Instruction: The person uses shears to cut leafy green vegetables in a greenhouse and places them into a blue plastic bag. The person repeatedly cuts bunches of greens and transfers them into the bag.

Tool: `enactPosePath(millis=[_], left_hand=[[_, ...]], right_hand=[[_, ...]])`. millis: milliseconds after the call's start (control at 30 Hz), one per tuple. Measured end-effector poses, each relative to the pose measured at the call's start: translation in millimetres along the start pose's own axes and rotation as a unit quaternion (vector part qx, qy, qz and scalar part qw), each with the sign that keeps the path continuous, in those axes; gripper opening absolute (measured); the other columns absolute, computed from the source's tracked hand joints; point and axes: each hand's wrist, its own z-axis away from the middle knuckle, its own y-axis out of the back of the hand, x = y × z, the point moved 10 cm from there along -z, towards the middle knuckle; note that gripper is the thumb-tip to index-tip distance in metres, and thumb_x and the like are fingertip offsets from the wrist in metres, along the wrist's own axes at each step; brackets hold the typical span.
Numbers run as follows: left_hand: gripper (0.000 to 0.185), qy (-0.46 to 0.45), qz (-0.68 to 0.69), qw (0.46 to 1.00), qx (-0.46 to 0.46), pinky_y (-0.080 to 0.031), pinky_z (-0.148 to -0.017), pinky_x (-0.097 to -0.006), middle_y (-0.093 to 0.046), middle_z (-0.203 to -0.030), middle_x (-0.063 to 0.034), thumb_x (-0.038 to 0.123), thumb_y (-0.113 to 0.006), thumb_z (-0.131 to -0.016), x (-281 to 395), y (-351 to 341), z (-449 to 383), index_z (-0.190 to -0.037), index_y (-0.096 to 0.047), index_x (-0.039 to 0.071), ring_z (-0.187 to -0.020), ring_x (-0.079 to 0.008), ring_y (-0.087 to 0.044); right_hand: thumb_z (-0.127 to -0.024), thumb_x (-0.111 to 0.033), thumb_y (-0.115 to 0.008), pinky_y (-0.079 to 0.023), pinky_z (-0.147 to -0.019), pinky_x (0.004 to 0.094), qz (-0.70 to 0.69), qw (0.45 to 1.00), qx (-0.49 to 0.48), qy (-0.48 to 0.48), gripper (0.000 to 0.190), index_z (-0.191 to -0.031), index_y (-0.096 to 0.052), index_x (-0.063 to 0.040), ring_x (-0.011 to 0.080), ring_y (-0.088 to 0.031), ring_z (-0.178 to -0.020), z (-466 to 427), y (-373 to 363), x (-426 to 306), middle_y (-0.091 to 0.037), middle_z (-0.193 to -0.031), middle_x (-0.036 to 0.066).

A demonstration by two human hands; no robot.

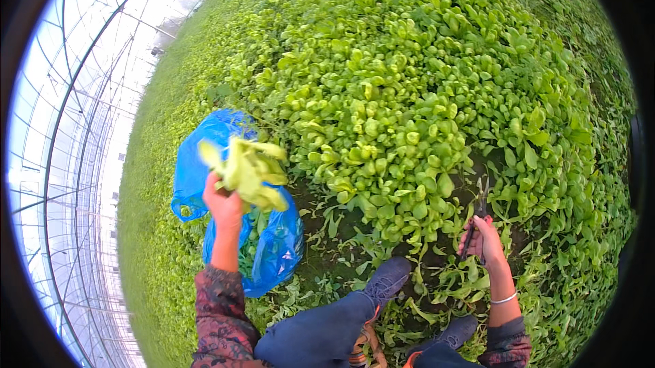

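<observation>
A bunch of cut leafy greens (250,171) is gripped in my left hand (225,206), slightly blurred, above a blue plastic bag (286,235). The bag's mouth gapes, and green leaves (253,245) show inside it. Its upper part (197,150) spreads over the plants behind my hand. My right hand (483,240) holds a pair of pruning shears (481,206) low over the bed, the blades pointing away from me and looking parted. Standing leafy greens (378,127) grow densely beyond both hands.
My shoes (389,278) stand on soil among loose leaves and stems (424,311). Bare dark soil (327,240) shows between the bag and the plants. At left rises a greenhouse frame (77,86) with translucent covering. More plants (578,163) stretch off to the right.
</observation>
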Motion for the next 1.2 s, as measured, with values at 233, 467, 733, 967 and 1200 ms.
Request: enactPosePath(millis=[233,467,733,967,1200], left_hand=[[0.037,0.362,-0.2,0.855,-0.314,-0.046,-0.096,-0.0353,-0.067,-0.109,-0.0082,0.016,-0.074,-0.079,-163.4,116.4,95.2,-0.113,-0.065,0.004,-0.105,-0.0232,-0.062],[0.077,0.263,-0.711,0.652,0.024,-0.033,-0.1,-0.0714,-0.023,-0.151,-0.0341,0.042,-0.07,-0.076,-224.3,237.3,15.1,-0.14,-0.043,0.008,-0.134,-0.0608,-0.022],[0.028,-0.06,-0.726,0.661,-0.18,-0.052,-0.068,-0.0498,-0.067,-0.084,-0.0231,0.031,-0.061,-0.089,-89.7,-3.9,-76.8,-0.084,-0.066,0.003,-0.08,-0.0382,-0.067],[0.009,-0.359,-0.066,0.757,-0.542,-0.051,-0.073,-0.0392,-0.066,-0.087,-0.0091,0.012,-0.071,-0.079,93.5,-354.9,212.2,-0.087,-0.066,0.009,-0.085,-0.0287,-0.063],[0.032,-0.457,-0.286,0.568,-0.622,-0.033,-0.106,-0.0528,-0.058,-0.127,-0.0112,0.008,-0.067,-0.073,-22.1,-414.3,296.4,-0.106,-0.066,0.008,-0.128,-0.0319,-0.047]], right_hand=[[-0.099,-0.041,-0.05,-0.06,-0.062,0.0455,0.018,1.0,0.007,-0.01,0.039,-0.1,-0.051,-0.002,0.0294,-0.066,-0.064,24.1,2.1,22.6,-0.062,-0.077,0.014],[-0.097,-0.037,-0.054,-0.059,-0.062,0.0443,0.047,0.995,0.081,0.014,0.035,-0.103,-0.051,-0.002,0.0281,-0.066,-0.066,72.3,38.5,16.2,-0.063,-0.078,0.013],[-0.096,-0.034,-0.059,-0.057,-0.058,0.0352,0.027,0.998,0.045,-0.022,0.029,-0.102,-0.047,-0.008,0.0213,-0.066,-0.062,57.5,19.4,40.3,-0.065,-0.076,0.009],[-0.098,-0.041,-0.053,-0.057,-0.057,0.0357,0.032,0.998,0.044,-0.014,0.036,-0.101,-0.051,-0.005,0.0206,-0.066,-0.062,56.0,8.8,48.3,-0.064,-0.075,0.009],[-0.1,-0.041,-0.049,-0.057,-0.051,0.0348,-0.031,0.996,-0.004,-0.08,0.036,-0.097,-0.052,-0.006,0.02,-0.064,-0.054,76.2,-2.1,77.5,-0.063,-0.071,0.007]])
